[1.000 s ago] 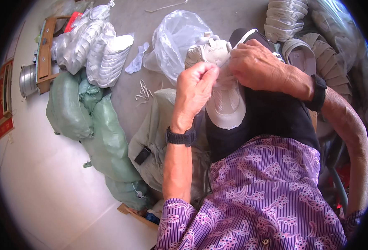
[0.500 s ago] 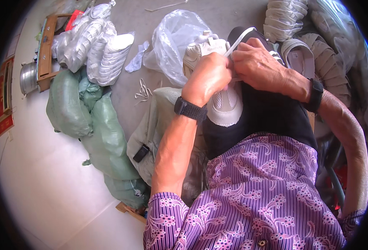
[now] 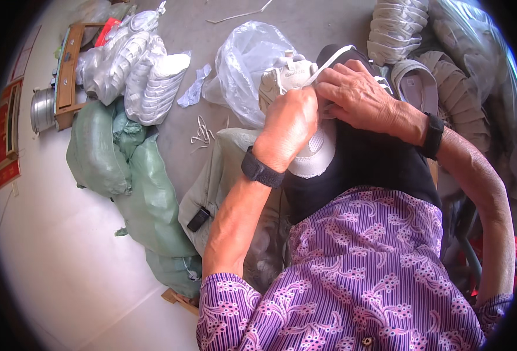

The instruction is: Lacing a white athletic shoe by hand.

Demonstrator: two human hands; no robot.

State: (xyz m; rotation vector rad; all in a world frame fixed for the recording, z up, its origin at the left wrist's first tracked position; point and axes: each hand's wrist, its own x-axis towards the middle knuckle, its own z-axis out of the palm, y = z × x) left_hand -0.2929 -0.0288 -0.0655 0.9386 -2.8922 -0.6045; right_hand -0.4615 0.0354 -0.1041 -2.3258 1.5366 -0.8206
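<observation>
A beige and white sneaker [image 3: 313, 163] rests on my lap, its toe toward me. A white shoelace [image 3: 331, 59] rises from it in a loop beyond my fingers. My left hand [image 3: 289, 120] is closed over the middle of the sneaker, its fingertips pinched where the lace runs down. From the right, my right hand [image 3: 357, 96] meets it, fingers bent and closed at the same lace. The two hands nearly touch and cover most of the lacing. The tongue and heel opening point away from me.
A clear plastic bag [image 3: 241, 50] lies beyond the sneaker. Loose laces [image 3: 202, 134] lie on the floor. Stacked white shoe parts [image 3: 156, 82] in plastic and green sacks [image 3: 147, 187] are at left. More stacked shoe uppers [image 3: 396, 29] and a beige shoe [image 3: 414, 85] stand at right.
My left hand has shifted slightly left and toward me, and the right hand slightly left. Both stay at the lace. The view has shifted a little.
</observation>
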